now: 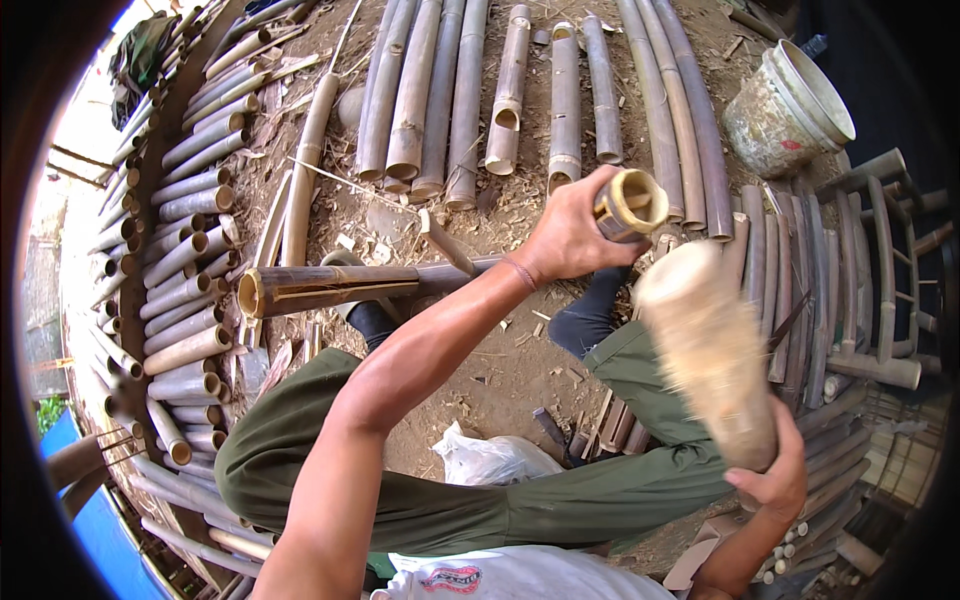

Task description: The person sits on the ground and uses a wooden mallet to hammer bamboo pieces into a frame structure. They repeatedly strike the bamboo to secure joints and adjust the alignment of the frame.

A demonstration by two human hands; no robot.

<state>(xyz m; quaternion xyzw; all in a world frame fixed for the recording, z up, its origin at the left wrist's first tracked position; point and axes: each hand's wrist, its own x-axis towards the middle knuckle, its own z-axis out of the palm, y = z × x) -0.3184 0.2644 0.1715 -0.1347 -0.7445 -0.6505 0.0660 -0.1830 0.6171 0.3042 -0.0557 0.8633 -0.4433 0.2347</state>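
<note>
My left hand (580, 225) is closed around a bamboo pole near its open, notched end (640, 200). A bamboo pole (340, 288) with a long split at its left end lies across in front of my legs. My forearm covers part of it, so I cannot tell if both ends belong to one pole. A curved brown wooden piece (447, 243) rests against it. On the right, my right hand (770, 470) grips the lower end of a thick wooden club (705, 345). The club's frayed, pale side and upper end are smeared by motion, close to the left hand.
Long bamboo poles (410, 120) lie on the dirt ground ahead. Stacked bamboo pieces (190, 290) line the left side, and more bamboo (790, 260) lies right. A stained white bucket (785, 110) stands far right. A white plastic bag (490, 455) sits between my legs.
</note>
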